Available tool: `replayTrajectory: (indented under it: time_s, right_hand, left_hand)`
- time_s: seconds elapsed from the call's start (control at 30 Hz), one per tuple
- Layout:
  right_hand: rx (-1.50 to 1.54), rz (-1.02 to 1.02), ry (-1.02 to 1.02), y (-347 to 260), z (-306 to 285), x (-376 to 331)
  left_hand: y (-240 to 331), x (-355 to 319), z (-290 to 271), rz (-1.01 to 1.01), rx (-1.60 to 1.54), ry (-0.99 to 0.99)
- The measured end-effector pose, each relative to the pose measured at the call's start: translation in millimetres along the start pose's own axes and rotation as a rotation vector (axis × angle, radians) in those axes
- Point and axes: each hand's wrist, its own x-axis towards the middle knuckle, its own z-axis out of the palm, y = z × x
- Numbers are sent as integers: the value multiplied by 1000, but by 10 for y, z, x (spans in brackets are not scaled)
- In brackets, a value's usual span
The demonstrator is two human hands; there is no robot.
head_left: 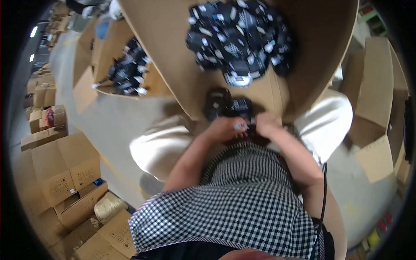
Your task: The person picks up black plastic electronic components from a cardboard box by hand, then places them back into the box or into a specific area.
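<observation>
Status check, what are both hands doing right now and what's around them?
Left hand and right hand together, gripping a small black item. More black items just ahead on cardboard. Big pile beyond. Nothing blocking.

The person wears a black-and-white checked top [242,195], cream trousers [160,145], with a thin black cable [323,195] alongside.

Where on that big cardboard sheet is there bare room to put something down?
Bare cardboard sheet lies left of the black pile, and a strip right of it. It is crowded near the left hand and right hand, around the small black items.
</observation>
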Motion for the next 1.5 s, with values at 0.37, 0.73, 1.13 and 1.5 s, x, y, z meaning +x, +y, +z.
replayTrajectory:
  time_s: [0.37,0.73,1.13,1.5]
  right_hand:
    - [429,-377,89,129,440,-179]
    - [797,-543,-313,236,657,153]
    - [389,-151,461,-61,-368,827]
    - [460,-587,726,-324,132,1422]
  left_hand:
    - [14,-146,352,-228,-315,155]
    - [-33,-257,302,199,-31,298]
    - [198,-374,-20,43,224,482]
    - [200,-292,-68,-135,-206,602]
